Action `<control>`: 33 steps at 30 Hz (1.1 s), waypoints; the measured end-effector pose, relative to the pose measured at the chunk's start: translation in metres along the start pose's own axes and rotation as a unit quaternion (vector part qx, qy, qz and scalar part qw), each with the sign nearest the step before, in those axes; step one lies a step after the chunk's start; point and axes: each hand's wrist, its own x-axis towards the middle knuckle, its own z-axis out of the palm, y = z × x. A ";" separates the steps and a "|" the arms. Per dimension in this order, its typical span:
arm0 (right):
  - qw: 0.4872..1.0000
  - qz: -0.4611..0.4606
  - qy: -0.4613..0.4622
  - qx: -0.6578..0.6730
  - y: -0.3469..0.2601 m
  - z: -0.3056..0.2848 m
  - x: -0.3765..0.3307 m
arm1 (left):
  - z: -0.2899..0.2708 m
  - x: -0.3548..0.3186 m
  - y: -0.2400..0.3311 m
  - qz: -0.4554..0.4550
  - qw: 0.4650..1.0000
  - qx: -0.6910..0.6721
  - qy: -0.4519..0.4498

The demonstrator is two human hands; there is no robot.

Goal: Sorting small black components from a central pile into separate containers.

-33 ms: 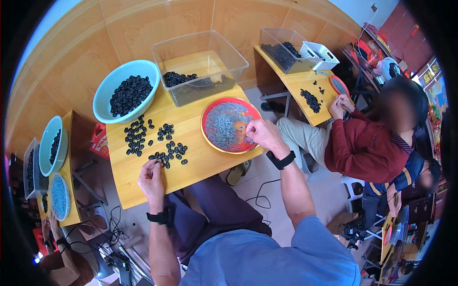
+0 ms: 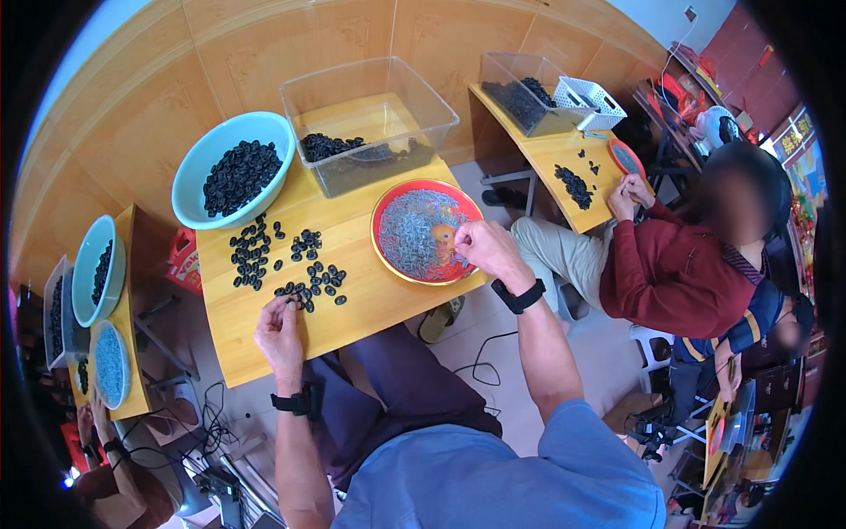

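head view: the left hand (image 2: 280, 339) at black pieces (image 2: 315, 289) and right hand (image 2: 486, 247) over a red bowl (image 2: 423, 184) had grips pinched together, holdings unclear, plenty seemingly left.

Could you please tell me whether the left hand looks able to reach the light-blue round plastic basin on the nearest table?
Probably yes: between the left hand and the light-blue basin lie only small, black oval pieces.

Anything in left hand (image 2: 280, 339) or right hand (image 2: 487, 248) too small to tell, seated co-worker's head (image 2: 745, 189) blurred.
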 end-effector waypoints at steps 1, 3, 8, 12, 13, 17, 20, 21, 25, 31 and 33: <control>1.000 0.002 0.010 -0.017 -0.002 0.001 0.002 | -0.001 0.000 0.000 0.001 1.000 -0.006 0.001; 0.999 0.005 0.021 -0.035 -0.003 0.003 0.006 | -0.001 0.000 0.000 0.002 1.000 -0.006 -0.002; 0.992 -0.076 0.051 -0.090 -0.001 0.012 0.029 | 0.002 0.001 0.003 0.011 1.000 0.002 0.003; 0.990 -0.091 0.011 -0.104 -0.003 0.018 0.038 | 0.000 0.001 0.007 0.035 0.997 0.073 0.005; 0.990 -0.093 0.008 -0.104 -0.007 0.019 0.038 | -0.003 0.001 0.006 0.045 0.995 0.087 0.005; 0.986 -0.099 0.007 -0.131 -0.006 0.024 0.042 | -0.001 0.001 -0.004 0.004 0.999 0.037 -0.005; 0.985 -0.085 -0.015 -0.150 -0.013 0.024 0.042 | -0.007 0.003 -0.011 -0.027 0.999 -0.005 -0.018; 0.985 -0.077 -0.011 -0.153 -0.012 0.019 0.039 | -0.003 0.002 -0.010 -0.019 0.999 0.007 -0.024; 0.989 -0.090 0.067 -0.093 -0.033 0.004 0.019 | 0.005 0.000 0.000 0.004 0.999 0.030 -0.040; 0.950 -0.191 -0.002 0.248 -0.126 0.055 -0.018 | -0.003 -0.002 0.007 0.010 0.995 0.081 -0.052; 0.919 -0.204 -0.035 0.336 -0.139 0.097 -0.018 | -0.001 -0.002 0.008 0.011 0.994 0.094 -0.061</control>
